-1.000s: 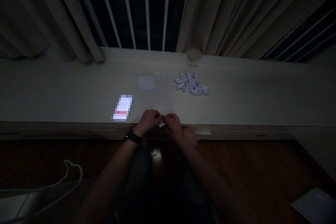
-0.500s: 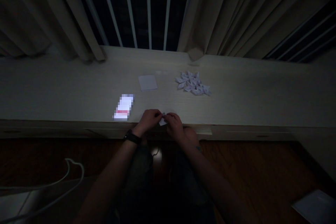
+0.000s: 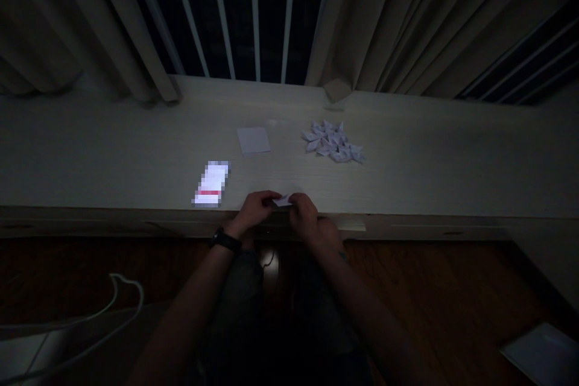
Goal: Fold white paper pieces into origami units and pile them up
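A small folded white paper (image 3: 283, 201) is stretched between my two hands, just above the front edge of the pale ledge. My left hand (image 3: 257, 207), with a dark watch on its wrist, pinches the paper's left end. At the other end, my right hand (image 3: 303, 213) has its thumb and fingers closed on the paper. Beyond them on the ledge lies a cluster of small folded paper boats (image 3: 333, 142). Left of the cluster lies a flat stack of square white paper (image 3: 254, 140).
A lit phone (image 3: 211, 184), its screen blurred, lies on the ledge (image 3: 429, 163) to my left. Curtains (image 3: 384, 24) and a barred dark window stand behind. Below left, a white cable (image 3: 142, 298) loops, and a pale flat object (image 3: 543, 351) is at lower right.
My hands have drawn slightly apart, and the folded paper between them now shows wider and flatter. The boats, paper stack and phone stay in place.
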### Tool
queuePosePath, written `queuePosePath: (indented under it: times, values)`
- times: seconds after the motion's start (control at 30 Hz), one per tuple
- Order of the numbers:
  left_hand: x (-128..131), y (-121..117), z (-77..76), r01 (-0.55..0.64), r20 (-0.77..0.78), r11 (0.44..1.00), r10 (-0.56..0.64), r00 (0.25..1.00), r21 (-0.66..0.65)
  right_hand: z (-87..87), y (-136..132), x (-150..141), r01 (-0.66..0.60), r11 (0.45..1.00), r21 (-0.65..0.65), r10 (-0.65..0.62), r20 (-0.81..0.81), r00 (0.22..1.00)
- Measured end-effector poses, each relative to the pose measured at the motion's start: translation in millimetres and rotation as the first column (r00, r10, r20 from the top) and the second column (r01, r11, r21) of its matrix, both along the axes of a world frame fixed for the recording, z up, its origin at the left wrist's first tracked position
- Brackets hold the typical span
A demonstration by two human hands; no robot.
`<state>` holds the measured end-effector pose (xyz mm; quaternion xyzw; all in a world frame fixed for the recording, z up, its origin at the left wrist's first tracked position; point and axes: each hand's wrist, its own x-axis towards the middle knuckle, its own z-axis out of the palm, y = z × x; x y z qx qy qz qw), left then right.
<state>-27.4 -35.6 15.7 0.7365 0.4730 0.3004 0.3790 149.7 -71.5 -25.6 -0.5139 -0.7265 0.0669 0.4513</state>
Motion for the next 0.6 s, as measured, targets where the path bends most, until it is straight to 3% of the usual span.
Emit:
queuePosePath:
  times: [0.17, 0.3, 0.43, 0.6]
  values:
    - [-0.4, -2.9, -1.8, -0.028, 0.025, 1.0, 0.027, 0.999, 0.013, 4.5, -2.4, 0.2, -0.072, 0.996, -0.044, 0.073, 0.018, 0.997]
    - [-0.1, -4.9, 1.6, -0.066, 0.035, 0.998, 0.066, 0.997, -0.004, 4.3, -1.8, -1.0, -0.059, 0.997, -0.056, 0.062, 0.044, 0.997]
    - [6.5, -2.7, 2.2, -0.092, -0.143, 0.996, 0.094, 0.985, 0.021, -0.4, 0.0, -1.3, -0.109, 0.994, -0.009, 0.11, 0.078, 0.991]
    - [12.9, 1.7, 9.0, -0.011, -0.35, 0.996, 0.042, 0.936, 0.092, 2.4, -3.2, -1.1, -0.09, 0.995, -0.036, 0.094, 0.151, 0.984]
